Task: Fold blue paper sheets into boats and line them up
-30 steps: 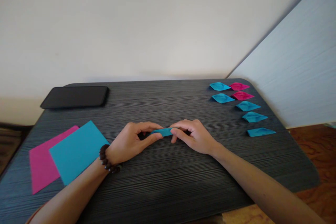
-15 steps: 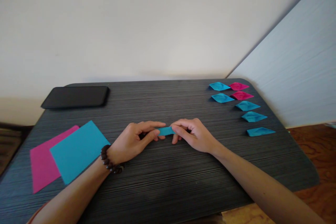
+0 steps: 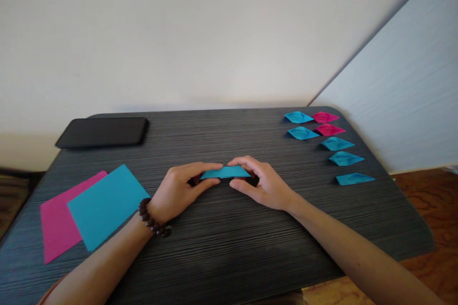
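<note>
A folded blue paper boat (image 3: pixel 226 172), long and flat with pointed ends, is held between my two hands above the middle of the dark table. My left hand (image 3: pixel 182 184) grips its left end, thumb along the near edge and fingers along the far edge. At the right end, my right hand (image 3: pixel 263 182) has its fingers behind the paper and its thumb in front. The paper's underside and some fingertips are hidden.
Several finished blue paper boats (image 3: pixel 346 158) and two pink paper boats (image 3: pixel 330 129) lie at the right. On the left are a blue sheet (image 3: pixel 107 207) overlapping a pink sheet (image 3: pixel 59 221), and a black phone (image 3: pixel 103 132) behind. A wall borders the dark table (image 3: pixel 214 257).
My fingers have spread apart along the blue paper, uncovering more of its length. The right hand has opened its pinch and now spans the right end. Everything else stays put.
</note>
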`<state>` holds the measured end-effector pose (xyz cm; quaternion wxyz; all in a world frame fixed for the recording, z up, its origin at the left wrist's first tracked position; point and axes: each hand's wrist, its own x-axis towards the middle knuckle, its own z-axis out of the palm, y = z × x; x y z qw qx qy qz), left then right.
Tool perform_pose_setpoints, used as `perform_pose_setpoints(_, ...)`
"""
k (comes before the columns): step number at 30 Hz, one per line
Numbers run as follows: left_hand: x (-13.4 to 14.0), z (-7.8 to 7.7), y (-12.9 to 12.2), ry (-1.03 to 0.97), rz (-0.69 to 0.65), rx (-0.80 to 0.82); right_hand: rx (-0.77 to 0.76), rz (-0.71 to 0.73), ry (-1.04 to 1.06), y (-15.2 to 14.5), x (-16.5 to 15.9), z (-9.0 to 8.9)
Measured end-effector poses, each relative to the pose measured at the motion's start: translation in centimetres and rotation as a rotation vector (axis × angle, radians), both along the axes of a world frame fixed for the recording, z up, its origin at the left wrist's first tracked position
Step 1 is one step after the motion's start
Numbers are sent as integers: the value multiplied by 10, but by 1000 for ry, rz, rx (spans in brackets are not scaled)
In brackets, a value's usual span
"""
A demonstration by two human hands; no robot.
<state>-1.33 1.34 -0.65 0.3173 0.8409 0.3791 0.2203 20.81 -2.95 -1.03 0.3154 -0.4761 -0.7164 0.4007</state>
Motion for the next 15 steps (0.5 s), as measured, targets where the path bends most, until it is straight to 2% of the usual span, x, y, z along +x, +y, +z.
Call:
perform_pose_setpoints(9,1,0,0,-53,-20,-17,160,-43,-45,1,-3,-5)
perform_pose_setpoints(15,4,1,-2,-73,-86,-17,256,25,-53,0,-4,-8)
